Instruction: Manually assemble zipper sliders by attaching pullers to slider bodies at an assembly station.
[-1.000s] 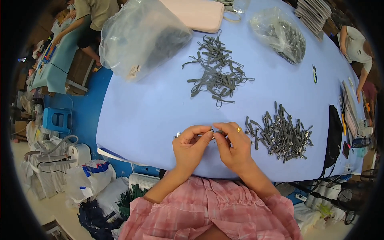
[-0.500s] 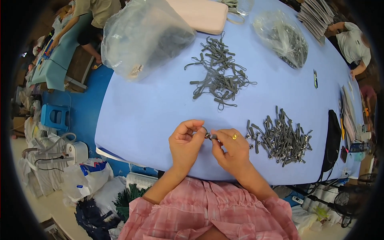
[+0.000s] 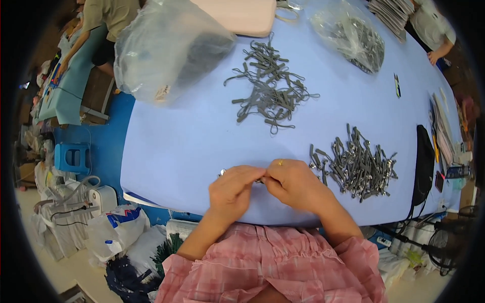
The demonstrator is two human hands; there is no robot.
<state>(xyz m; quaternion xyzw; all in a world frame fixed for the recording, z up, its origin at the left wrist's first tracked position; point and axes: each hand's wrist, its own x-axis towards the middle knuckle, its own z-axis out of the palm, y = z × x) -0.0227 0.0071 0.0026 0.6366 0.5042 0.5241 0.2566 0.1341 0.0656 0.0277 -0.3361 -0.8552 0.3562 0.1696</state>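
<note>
My left hand point(image 3: 231, 191) and my right hand point(image 3: 294, 186) meet fingertip to fingertip over the near edge of the table. Both are closed on a small grey zipper pull point(image 3: 259, 181), mostly hidden by the fingers. A shiny metal piece point(image 3: 222, 172) shows beside the left hand's knuckles; whether it is held or lies on the table I cannot tell. Right of my hands lies a heap of grey zipper pulls with metal sliders point(image 3: 361, 169). Farther off is a loose pile of looped grey cord pulls point(image 3: 270, 91), with no metal visible on them.
A large clear plastic bag point(image 3: 151, 60) stands at the far left of the blue table point(image 3: 172, 141), near a pale pink case point(image 3: 237, 15). Another bag of dark pieces point(image 3: 361, 48) sits far right. A black pouch point(image 3: 422, 166) lies at the right edge. Other people stand beyond.
My hands have turned over, knuckles up, and now cover most of the zipper pull. A metal piece has come into sight by the left hand. The view has shifted slightly.
</note>
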